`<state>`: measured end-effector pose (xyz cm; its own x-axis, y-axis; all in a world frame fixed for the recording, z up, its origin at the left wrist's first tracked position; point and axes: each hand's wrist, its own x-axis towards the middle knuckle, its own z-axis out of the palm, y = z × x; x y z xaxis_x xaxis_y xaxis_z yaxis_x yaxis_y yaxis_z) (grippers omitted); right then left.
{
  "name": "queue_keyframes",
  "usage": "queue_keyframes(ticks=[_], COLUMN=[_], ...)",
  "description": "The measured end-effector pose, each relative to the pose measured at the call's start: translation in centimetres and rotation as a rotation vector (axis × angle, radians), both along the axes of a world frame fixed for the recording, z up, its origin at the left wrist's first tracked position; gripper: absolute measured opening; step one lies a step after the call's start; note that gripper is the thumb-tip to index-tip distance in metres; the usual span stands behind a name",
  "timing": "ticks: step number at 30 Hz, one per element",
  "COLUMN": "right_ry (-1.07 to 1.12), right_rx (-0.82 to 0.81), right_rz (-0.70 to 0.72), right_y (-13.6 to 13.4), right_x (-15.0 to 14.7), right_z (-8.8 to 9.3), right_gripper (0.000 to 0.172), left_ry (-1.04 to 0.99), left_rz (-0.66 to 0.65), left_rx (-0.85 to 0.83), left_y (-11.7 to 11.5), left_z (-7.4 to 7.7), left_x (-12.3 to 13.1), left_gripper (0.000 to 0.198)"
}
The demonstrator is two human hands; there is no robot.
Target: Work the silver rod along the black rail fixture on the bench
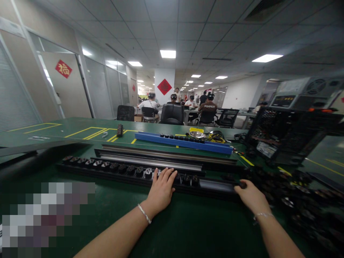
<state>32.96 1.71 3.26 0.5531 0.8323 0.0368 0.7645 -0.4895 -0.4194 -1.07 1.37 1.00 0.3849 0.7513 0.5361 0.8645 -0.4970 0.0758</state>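
Note:
A long black rail (215, 186) lies across the green table in front of me, with several small black and silver parts (113, 166) seated along its left and middle stretch. My left hand (160, 189) rests on the rail with its fingers stretched flat over the parts near the middle. My right hand (249, 196) is closed on a small dark piece (242, 185) at the rail's right end. Both wrists wear thin bracelets.
More black rails (161, 154) and a blue rail (185, 142) lie behind. A pile of loose black parts (303, 197) sits at the right, near an open black computer case (285, 138). A metal bowl (197, 134) is beyond. Other people sit at desks far back.

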Motion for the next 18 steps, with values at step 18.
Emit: queue_keyframes(ticks=[18], right_ry=[-0.033], right_rx=[0.047], right_rz=[-0.037], right_y=[0.2], right_x=[1.7], right_z=[-0.7], right_gripper=[0.054], left_ry=[0.005], left_rz=[-0.001], left_rx=[0.005], left_y=[0.1], left_z=[-0.1], left_x=[-0.1], left_gripper=[0.056])
